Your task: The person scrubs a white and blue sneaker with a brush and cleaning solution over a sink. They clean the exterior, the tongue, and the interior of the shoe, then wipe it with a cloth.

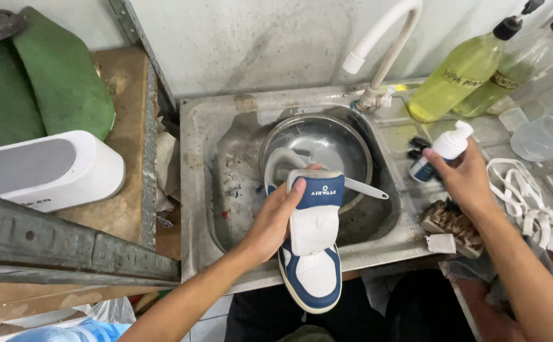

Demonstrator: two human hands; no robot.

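Meanwhile we gripped blue-and-white sneaker with left hand over steel sink front edge; our right hand clasped white foam pump bottle above draining board.

Navy-and-white sneaker; white pump bottle, yellow-green liquid bottle; grey steel sink; white laces
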